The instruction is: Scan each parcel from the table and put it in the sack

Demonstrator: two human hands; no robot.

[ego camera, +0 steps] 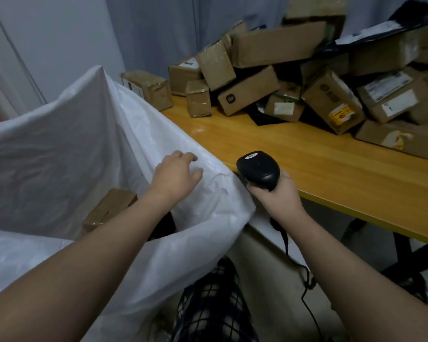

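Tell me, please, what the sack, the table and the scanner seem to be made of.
The sack looks like thin white plastic film: crinkled, slightly translucent. The table appears to be wood or wood-grain laminate, glossy, with grain lines and reflections. The scanner seems to be black moulded plastic, smooth with a soft sheen.

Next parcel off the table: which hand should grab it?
Left, likely. The left hand hangs empty and relaxed over the sack, while the right hand grips the scanner. The parcels lie ahead on the table.
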